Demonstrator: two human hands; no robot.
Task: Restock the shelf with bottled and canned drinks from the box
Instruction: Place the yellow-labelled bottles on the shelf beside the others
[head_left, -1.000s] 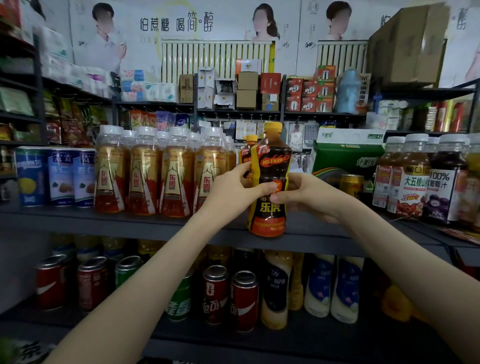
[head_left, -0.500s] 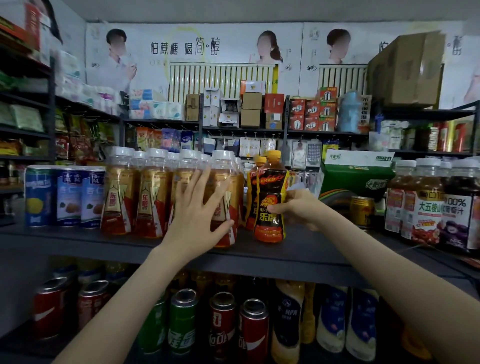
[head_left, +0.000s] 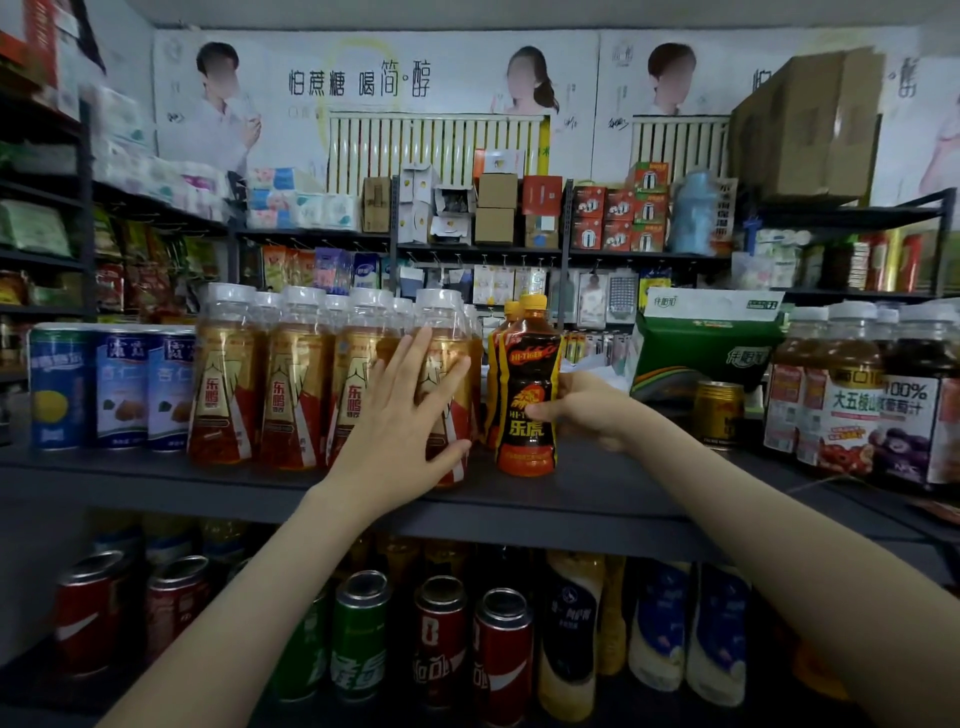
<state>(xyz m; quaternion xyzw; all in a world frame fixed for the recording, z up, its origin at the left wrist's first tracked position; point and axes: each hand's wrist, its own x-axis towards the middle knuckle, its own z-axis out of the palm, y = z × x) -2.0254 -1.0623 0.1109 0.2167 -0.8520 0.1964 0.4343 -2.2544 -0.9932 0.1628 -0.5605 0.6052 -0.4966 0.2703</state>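
on the dark shelf (head_left: 156, 483), far left, three blue cans (head_left: 119, 384) stand in a row. next to them is a tight block of white-capped amber bottles (head_left: 291, 379), filled with golden drink behind red and gold labels. the left hand (head_left: 402, 415) lies flat against the rightmost of these, fingers straight and spread, gripping nothing. just beside that block the black hi-tiger bottle (head_left: 527, 410) with an orange cap stands upright on the shelf, with a second orange-capped bottle (head_left: 511, 312) right behind it. the right hand (head_left: 587, 410) is wrapped round its right side, thumb on the label. further right come a small gold can (head_left: 719, 410), a green tissue pack (head_left: 701, 353) and dark juice bottles (head_left: 852, 395). the lower shelf holds soda cans (head_left: 441, 639).
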